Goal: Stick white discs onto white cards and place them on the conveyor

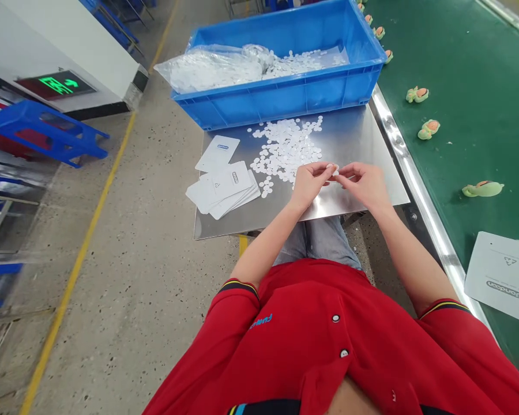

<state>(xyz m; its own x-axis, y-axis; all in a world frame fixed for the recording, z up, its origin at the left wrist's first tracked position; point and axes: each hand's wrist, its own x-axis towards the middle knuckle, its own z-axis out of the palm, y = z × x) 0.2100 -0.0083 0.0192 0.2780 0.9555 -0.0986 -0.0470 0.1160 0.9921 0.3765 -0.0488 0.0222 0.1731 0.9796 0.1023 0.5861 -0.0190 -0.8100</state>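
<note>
At far left, blue stool [52, 127]: moulded plastic, smooth and angular, near a white pillar [97, 40] that bears a dark sign [58, 85] with a lit green figure and arrow.
Yellow line [99, 210]: a painted strip across the speckled grey floor [147, 276].
White cards [229, 184]: flat sheets with rounded corners, some printed, overlapping in a loose fan on the left end of the shiny metal tabletop [354, 132].
Clear plastic bag [216, 69]: thin, crinkled film around white contents, poking out over the left wall of the blue bin [281, 104].
Blue bin: rectangular, ribbed plastic, at the tabletop's back edge.
Loose discs [288, 147]: small, flat, round and white, heaped between bin and hands.
Left hand [309, 183]: thumb and index finger together at the tips, pinching a small white piece [336, 170].
White piece: between the 2 hands, above the tabletop, its outline partly hidden by fingers.
Right hand [365, 183]: thumb and index finger reach to the piece, tips near each other; whether they clamp it, I cannot tell.
Green belt [458, 52]: smooth, matte, beside a bright metal rail [419, 184].
Figures [428, 129]: rounded, pale green with orange middles; 3 lie singly, more near the far end.
Printed card [508, 274]: pale, flat, round-cornered, lying on the belt.
</note>
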